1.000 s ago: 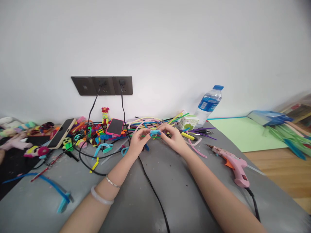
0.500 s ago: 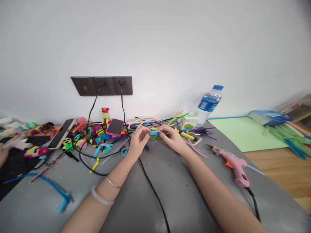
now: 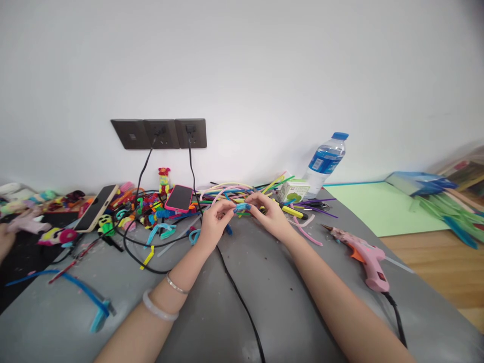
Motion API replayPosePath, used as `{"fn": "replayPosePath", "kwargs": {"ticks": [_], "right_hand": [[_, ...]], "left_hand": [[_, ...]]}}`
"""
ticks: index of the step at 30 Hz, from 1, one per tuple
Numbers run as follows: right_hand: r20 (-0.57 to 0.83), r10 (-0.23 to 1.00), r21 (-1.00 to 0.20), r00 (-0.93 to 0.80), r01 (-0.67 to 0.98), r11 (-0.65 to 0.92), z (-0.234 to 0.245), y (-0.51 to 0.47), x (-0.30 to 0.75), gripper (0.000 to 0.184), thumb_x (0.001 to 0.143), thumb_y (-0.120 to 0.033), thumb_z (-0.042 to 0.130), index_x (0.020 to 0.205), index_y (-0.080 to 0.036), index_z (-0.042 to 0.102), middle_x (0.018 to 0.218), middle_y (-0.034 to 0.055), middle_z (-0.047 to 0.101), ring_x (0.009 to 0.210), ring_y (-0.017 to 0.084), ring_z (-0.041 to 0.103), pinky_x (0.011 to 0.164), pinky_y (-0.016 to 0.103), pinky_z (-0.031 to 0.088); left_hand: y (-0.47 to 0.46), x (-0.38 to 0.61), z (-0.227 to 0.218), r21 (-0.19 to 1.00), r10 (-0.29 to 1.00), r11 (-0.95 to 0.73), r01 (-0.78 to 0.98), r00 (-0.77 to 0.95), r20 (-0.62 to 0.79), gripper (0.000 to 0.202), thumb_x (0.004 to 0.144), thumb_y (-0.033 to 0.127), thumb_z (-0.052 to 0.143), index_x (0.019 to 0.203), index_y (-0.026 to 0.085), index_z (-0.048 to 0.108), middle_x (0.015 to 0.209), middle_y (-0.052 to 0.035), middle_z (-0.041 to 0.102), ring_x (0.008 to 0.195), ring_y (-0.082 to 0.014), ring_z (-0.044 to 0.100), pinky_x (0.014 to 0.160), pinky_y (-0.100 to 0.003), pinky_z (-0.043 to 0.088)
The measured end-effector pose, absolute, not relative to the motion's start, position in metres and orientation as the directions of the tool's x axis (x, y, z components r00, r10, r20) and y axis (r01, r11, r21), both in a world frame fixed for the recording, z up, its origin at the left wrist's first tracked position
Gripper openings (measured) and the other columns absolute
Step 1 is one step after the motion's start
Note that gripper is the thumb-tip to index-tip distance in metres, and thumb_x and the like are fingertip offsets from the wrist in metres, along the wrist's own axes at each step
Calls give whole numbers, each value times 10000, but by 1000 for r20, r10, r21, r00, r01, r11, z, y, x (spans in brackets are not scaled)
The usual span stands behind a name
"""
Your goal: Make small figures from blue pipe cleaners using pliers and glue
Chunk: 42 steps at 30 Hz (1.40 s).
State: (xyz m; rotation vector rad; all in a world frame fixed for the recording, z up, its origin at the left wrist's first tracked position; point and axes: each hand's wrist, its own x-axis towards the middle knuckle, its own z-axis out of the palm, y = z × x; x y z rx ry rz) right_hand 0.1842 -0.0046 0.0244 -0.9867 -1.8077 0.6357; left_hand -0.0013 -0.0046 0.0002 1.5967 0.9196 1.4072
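Observation:
My left hand [image 3: 213, 223] and my right hand [image 3: 269, 215] meet over the middle of the grey table [image 3: 264, 282]. Between their fingertips sits a small blue bent strip [image 3: 241, 206], pinched from both sides. Both hands have their fingers curled round it. Just behind the hands lies a heap of coloured strips [image 3: 242, 194] in yellow, pink, green and purple. Two bracelets ring my left wrist [image 3: 166, 297].
A pink glue gun [image 3: 365, 257] lies at the right with its black cord. A water bottle [image 3: 325, 161], a small green carton [image 3: 295, 190], two phones [image 3: 178, 197] [image 3: 96, 206] and wall sockets [image 3: 159, 133] stand behind. Another person's hand [image 3: 4, 239] shows at far left.
My fingers have shifted slightly on the blue strip, which has tilted a little. The arms have hardly moved.

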Motion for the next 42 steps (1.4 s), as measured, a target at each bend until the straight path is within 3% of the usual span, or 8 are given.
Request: {"fn": "replayPosePath", "kwargs": {"ticks": [9,24,32,36,42], "right_hand": [[595,761,-646,-259,409,644,27,-6,184,141,823,-123,532,907,-211,604,881,39,664,745,164,582,710,303,473],[567,783,-681,-258,388,621,27,-7,181,122,803,-125,518,855,-215,582,848,29,655,778,167,605,729,303,490],[498,837,-778,-227,308,547,23,-3,183,20,826,-214,569,844,-209,576,850,25,636,762,157,589,725,304,476],[426,870,-862,-248,180,474,21,-2,183,121,842,-292,609,917,-210,559,894,35,623,788,162,608,705,303,497],[331,905,-922,-268,112,371,22,-1,183,249,857,-430,628,980,-215,602,944,58,677,900,197,650,805,346,542]], "left_hand": [[-4,-2,0,909,909,-412,61,103,404,103,806,211,601,878,190,671,877,-52,720,857,-187,683,692,-250,509],[-5,-2,4,897,899,-431,95,125,419,104,789,205,604,847,193,689,841,-41,716,797,-178,657,665,-249,483],[-5,-1,6,883,882,-462,82,146,448,93,783,204,611,813,191,698,803,-34,705,748,-165,635,617,-235,466],[-6,-1,6,883,883,-462,84,140,448,88,785,195,610,810,190,694,813,-36,704,758,-167,636,627,-238,469],[-7,0,5,898,896,-435,68,125,425,81,787,203,617,838,191,679,827,-39,702,776,-174,647,647,-247,486]]}}
